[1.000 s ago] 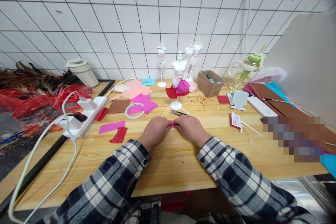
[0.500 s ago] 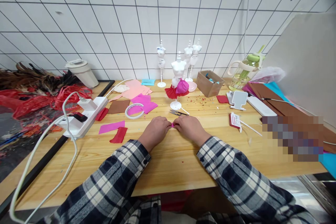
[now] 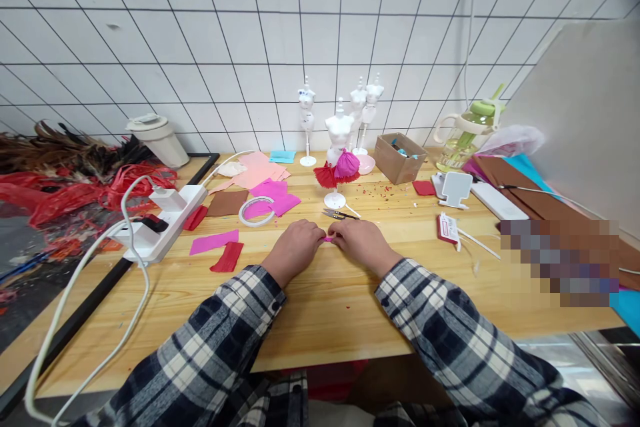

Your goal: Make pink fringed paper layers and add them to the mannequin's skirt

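A small piece of pink crepe paper (image 3: 328,239) is pinched between my two hands, low over the table; most of it is hidden by the fingers. My left hand (image 3: 296,250) is closed on its left end. The right end is in the closed fingers of my right hand (image 3: 361,244). Just beyond the hands lie small scissors (image 3: 340,214) with dark handles. Behind them stands a white mini dress form (image 3: 339,130) wearing a red ruffled skirt (image 3: 326,176) with a pink gathered puff (image 3: 347,164).
Pink strips (image 3: 215,242), a red piece (image 3: 228,257) and a tape roll (image 3: 256,211) lie left. A power strip (image 3: 170,223) with looping cable stands farther left. More dress forms (image 3: 307,120), a cardboard box (image 3: 399,159) and a bottle (image 3: 463,140) stand behind. A phone stand (image 3: 455,189) is right.
Both hands stay in nearly the same place with the pink paper between them. The fingers of my right hand have shifted slightly, and a little more of the pink paper shows.
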`<state>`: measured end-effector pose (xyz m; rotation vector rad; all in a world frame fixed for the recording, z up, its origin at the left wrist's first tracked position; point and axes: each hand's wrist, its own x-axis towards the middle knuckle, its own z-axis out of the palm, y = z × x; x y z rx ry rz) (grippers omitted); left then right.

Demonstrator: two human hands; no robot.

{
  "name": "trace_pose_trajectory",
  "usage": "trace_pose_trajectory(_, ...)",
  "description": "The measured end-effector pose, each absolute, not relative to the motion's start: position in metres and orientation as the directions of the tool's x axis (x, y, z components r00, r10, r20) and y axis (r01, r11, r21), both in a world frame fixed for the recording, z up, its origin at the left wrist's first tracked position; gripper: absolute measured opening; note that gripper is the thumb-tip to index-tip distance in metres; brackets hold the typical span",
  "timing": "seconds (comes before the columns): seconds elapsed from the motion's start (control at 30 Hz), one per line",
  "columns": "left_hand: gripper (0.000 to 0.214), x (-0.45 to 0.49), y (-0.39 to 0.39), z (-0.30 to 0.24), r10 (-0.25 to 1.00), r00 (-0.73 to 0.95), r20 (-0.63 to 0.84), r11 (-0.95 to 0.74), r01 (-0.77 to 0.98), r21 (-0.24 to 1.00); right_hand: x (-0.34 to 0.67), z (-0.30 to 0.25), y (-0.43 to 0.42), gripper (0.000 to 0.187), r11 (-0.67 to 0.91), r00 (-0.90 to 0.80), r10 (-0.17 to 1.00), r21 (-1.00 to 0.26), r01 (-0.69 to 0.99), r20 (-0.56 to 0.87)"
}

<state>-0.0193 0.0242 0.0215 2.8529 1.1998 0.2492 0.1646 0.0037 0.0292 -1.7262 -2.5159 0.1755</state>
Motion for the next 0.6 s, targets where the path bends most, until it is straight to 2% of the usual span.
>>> trace_pose_trajectory(0.13,0.028,-0.018,0.023,0.024,0.731,0.673,0.113,-0.683,0.724,0.102,0.164,0.027,0.003,0.029,0.371,-0.374,0.928,-0.154,0.916,0.011)
trace_pose_trajectory(0.23,0.025,-0.02,0.024,0.024,0.736,0.655,0.174,-0.676,0.724,0.135,0.164,0.023,0.004,0.026,0.348,-0.344,0.937,-0.217,0.912,0.061)
trace_pose_trajectory(0.3,0.023,-0.022,0.026,0.022,0.771,0.56,0.302,-0.631,0.734,0.25,0.166,0.02,0.006,0.021,0.285,-0.267,0.958,-0.355,0.89,0.099)
trace_pose_trajectory(0.37,0.027,-0.025,0.027,0.021,0.851,0.348,0.393,-0.514,0.702,0.492,0.168,0.016,0.01,0.018,0.188,-0.139,0.982,-0.548,0.815,0.131)
trace_pose_trajectory(0.4,0.032,-0.025,0.027,0.02,0.899,0.243,0.364,-0.431,0.636,0.64,0.169,0.015,0.012,0.019,0.15,-0.074,0.987,-0.636,0.757,0.144)
trace_pose_trajectory(0.47,0.041,-0.023,0.026,0.018,0.972,0.157,0.175,-0.226,0.418,0.88,0.168,0.014,0.014,0.021,0.126,0.019,0.984,-0.758,0.639,0.18)
trace_pose_trajectory(0.53,0.047,-0.017,0.024,0.015,0.976,0.216,-0.016,-0.027,0.193,0.981,0.165,0.013,0.013,0.022,0.154,0.049,0.975,-0.812,0.563,0.219)
trace_pose_trajectory(0.6,0.047,-0.011,0.022,0.013,0.964,0.254,-0.077,0.07,0.033,0.997,0.159,0.013,0.011,0.022,0.176,0.037,0.972,-0.83,0.53,0.23)
